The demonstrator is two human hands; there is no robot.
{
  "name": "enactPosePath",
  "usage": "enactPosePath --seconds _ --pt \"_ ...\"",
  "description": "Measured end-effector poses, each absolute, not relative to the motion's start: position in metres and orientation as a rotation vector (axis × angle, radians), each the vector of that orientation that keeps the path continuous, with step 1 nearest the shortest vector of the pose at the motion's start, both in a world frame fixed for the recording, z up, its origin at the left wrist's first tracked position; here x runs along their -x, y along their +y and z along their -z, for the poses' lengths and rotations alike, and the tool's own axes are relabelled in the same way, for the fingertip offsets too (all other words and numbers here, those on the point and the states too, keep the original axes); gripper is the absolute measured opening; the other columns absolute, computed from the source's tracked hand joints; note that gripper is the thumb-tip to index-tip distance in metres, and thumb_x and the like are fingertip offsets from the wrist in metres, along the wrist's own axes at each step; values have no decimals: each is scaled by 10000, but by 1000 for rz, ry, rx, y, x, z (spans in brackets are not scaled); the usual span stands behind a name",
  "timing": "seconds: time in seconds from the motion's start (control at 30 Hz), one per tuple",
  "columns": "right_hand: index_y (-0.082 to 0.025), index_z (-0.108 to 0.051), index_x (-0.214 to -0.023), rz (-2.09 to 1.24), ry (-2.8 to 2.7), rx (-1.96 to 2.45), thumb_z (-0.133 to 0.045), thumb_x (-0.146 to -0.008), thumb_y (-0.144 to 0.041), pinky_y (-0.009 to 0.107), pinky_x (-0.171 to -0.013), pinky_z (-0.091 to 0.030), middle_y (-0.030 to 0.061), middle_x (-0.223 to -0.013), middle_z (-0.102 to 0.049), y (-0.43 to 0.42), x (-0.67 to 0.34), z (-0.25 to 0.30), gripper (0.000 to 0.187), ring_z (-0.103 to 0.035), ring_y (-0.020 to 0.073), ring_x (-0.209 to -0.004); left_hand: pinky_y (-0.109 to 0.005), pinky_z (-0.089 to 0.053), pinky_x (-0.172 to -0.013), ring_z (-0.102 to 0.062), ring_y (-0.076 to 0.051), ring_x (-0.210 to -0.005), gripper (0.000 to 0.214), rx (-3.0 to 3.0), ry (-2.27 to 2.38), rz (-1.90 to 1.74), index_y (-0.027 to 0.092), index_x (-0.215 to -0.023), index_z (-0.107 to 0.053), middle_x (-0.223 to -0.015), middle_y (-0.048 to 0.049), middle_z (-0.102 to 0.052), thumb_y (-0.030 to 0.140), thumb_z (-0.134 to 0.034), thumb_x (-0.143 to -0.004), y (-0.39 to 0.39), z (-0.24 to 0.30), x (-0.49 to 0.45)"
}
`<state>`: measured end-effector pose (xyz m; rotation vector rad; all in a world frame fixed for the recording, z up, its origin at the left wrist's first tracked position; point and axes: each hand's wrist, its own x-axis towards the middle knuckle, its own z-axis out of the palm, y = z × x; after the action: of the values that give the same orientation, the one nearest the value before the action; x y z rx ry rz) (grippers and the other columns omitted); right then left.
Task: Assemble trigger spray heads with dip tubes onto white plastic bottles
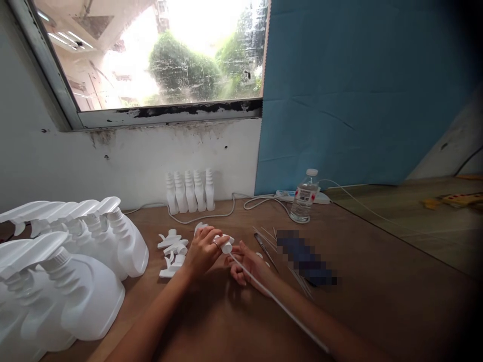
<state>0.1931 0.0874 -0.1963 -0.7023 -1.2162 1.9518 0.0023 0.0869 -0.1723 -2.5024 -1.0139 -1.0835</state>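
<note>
Nearest me, a long, thin, translucent white plastic tube (287, 310) slants over the person's right forearm, up to the white plastic spray trigger head (226, 247) it comes out of. That head is above the brown tabletop (362, 286), in the left hand (202, 251), whose fingers, one wearing a ring, are wrapped round it from above. The right hand (251, 266) is just below and beside it, palm turned partly up, fingers loosely curled and half open; the tube crosses in front of them, and I cannot tell whether they touch it.

At the left, large white plastic spray bottles with ribbed necks (90, 296) stand upright in two groups, trigger heads fitted. Between them and the left hand lie a few loose white trigger heads (176, 267).

Just beyond the right hand are a slim dark pointed tool (260, 242), several thin pale sticks (302, 285) and a dark blue blurred shape (305, 257).

Farther back, a clear plastic water bottle with a white cap (303, 201) stands by a white power strip (322, 197). A pale cable (211, 217) loops past five slim white ribbed bottles (189, 193) against the white wall (132, 166). Above are a grimy metal-framed window (188, 75) and, beside it, a blue hanging sheet (339, 110).
</note>
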Motion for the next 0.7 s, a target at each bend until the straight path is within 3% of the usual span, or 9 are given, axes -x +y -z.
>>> enactPosePath --seconds 0.1,0.2,0.3,0.4,0.47,0.53,0.7 --pt "-180 -579 -944 -2166 -1004 588 -586 -835 -551 165 -382 -292 41 -813 -629 87 -194 195 387 -503 75 -480 -481 -269 -985 -425 -320 -1095 426 2614 -844 846 186 -1283 -448 -1171 -103 -490 -31 -483 -918 93 161 -8" --pt "-171 -582 -865 -2138 -868 613 -676 -790 -384 165 -398 -269 25 -761 -623 90 -195 197 245 -460 63 -471 -452 -223 -1047 -378 -313 -1168 554 2810 -783 693 180 -1326 -383 -1244 -100 -459 24 -580 -833 104 145 -12" --pt "-163 -578 -820 -2157 -798 628 -668 -777 -341 170 -405 -267 24 -740 -617 95 -197 199 205 -434 57 -461 -422 -212 -1085 -297 -318 -1242 727 2914 -846 862 168 -1324 -367 -1326 -103 -384 72 -616 -647 128 124 -7" --pt "-174 -585 -869 -2145 -744 606 -654 -764 -275 173 -408 -272 14 -773 -621 98 -199 198 161 -450 60 -475 -387 -263 -1060 -326 -304 -1230 688 2975 -933 1165 134 -1284 -415 -1339 -116 -352 121 -538 -608 165 107 0" --pt "-182 -586 -937 -2154 -697 583 -627 -756 -220 183 -453 -342 22 -868 -646 99 -200 196 190 -534 80 -552 -288 -424 -832 -515 -258 -988 415 3183 -970 1205 112 -1056 -564 -1116 -94 -520 113 -458 -655 188 103 0" --pt "-168 -579 -977 -2221 -608 561 -591 -769 -205 224 -551 -435 50 -979 -661 100 -201 194 211 -614 117 -670 -228 -407 -626 -541 -198 -702 225 3420 -965 996 115 -833 -624 -812 -37 -582 77 -425 -734 203 108 -5" --pt "-118 -577 -937 -2314 -415 518 -527 -851 -256 317 -699 -489 111 -1006 -682 105 -201 195 170 -663 186 -807 -197 -385 -621 -542 -163 -683 241 3468 -960 977 121 -817 -640 -777 7 -593 -47 -476 -764 207 143 -20"
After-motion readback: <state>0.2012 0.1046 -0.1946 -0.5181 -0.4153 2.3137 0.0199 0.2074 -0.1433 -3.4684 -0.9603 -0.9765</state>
